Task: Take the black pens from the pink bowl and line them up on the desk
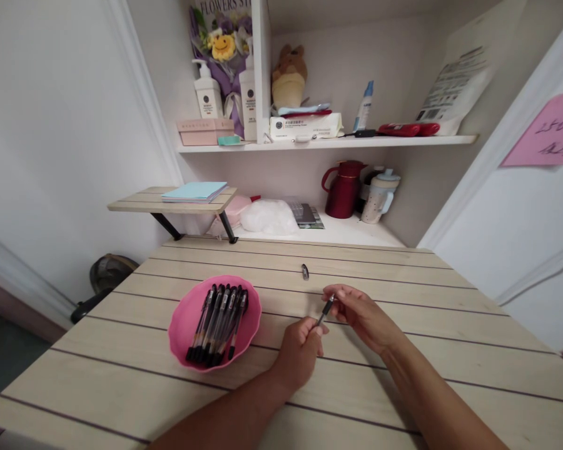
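Observation:
My left hand (301,347) is closed round the barrel of an uncapped pen (326,309) with a dark grip, its tip pointing up and to the right. At that tip is my right hand (354,312), fingers bent close about it; whether they pinch the tip or only touch it I cannot tell. A loose black pen cap (304,271) lies on the table beyond my hands. To the left stands a pink bowl (178,325) with a wavy rim. Several capped black pens (220,319) lie side by side in it.
The slatted wooden table (380,387) spreads under my hands. At its back left is a small raised stand (136,199) bearing light blue paper (194,191). A dark red jug (343,190), a tumbler (379,197) and a white plastic bag (269,217) stand behind, below a shelf (380,142).

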`<state>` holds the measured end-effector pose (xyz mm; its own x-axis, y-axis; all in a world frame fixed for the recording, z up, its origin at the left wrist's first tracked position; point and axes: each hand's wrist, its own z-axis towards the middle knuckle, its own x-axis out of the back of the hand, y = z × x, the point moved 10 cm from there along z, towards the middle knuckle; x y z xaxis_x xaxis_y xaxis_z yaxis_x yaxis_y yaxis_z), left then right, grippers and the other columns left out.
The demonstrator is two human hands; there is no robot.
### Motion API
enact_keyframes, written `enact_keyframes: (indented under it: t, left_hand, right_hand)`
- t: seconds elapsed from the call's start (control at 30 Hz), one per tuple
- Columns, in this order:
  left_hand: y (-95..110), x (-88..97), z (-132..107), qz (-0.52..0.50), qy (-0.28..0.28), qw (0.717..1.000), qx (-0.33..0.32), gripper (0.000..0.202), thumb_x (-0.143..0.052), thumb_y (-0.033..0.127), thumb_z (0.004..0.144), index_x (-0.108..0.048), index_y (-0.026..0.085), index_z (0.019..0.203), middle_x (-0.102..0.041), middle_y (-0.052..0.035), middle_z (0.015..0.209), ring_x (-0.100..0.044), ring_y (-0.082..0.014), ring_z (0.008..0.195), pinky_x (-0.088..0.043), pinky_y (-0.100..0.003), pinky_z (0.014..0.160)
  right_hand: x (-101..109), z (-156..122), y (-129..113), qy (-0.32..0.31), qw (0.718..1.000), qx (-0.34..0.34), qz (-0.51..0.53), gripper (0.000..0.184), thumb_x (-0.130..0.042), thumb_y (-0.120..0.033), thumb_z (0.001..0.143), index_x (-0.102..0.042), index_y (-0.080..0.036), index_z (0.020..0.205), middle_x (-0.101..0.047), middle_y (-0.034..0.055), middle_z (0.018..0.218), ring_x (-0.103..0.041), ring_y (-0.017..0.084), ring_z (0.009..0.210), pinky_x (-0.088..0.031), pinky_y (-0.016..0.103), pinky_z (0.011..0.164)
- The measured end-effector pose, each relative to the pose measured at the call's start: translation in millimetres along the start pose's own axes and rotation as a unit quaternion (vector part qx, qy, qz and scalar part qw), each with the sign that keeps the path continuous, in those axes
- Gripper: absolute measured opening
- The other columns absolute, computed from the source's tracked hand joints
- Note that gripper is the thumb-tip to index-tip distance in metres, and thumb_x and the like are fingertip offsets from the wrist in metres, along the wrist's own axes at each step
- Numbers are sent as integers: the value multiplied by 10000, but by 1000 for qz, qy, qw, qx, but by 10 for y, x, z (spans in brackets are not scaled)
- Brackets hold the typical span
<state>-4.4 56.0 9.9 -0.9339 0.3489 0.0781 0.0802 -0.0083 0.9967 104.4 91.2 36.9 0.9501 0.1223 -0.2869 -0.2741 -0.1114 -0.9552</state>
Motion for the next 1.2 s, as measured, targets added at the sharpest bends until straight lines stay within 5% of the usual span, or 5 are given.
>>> enact_keyframes:
  t: [0.17,0.37,0.53,0.7,1.2]
  left_hand:
    - [9,-1,0,2,1,1000,-1,231,-407,279,792,-569,122,842,-451,35,525,-387,-92,512,-290,-214,526]
    - [6,-1,-1,-6,4,1000,5,220,-402,259,788,-573,127,829,-447,38,523,-382,-89,506,-294,-211,527]
    - [-2,2,7,1,3,1000,4,237,-407,266,785,-583,121,850,-456,35,522,-391,-94,509,-292,-213,523]
    - [-5,0,6,-4,0,1000,0,243,-409,269,786,-586,120,860,-450,37,528,-389,-92,512,-294,-210,522]
    - [-1,19,3,2,12,1000,8,236,-409,271,780,-589,128,832,-459,35,511,-396,-96,504,-296,-216,520]
  right_hand:
    - [41,8,20,20,999,-4,-26,275,-726,-391,583,-585,-160,633,-515,-15,491,-360,62,442,-237,213,432]
    - [6,-2,-7,5,1000,0,-8,305,-693,-421,616,-637,-166,773,-586,28,647,-437,85,512,-277,218,454]
    - [54,8,16,29,999,-2,-37,293,-721,-419,581,-571,-171,620,-497,-19,480,-342,69,439,-216,215,430]
    - [16,6,33,-1,999,-10,-37,304,-684,-432,628,-623,-164,756,-533,-2,523,-391,85,471,-246,219,450]
    - [89,30,60,30,999,-10,-43,278,-723,-404,583,-605,-166,665,-504,-20,494,-383,73,459,-238,216,440]
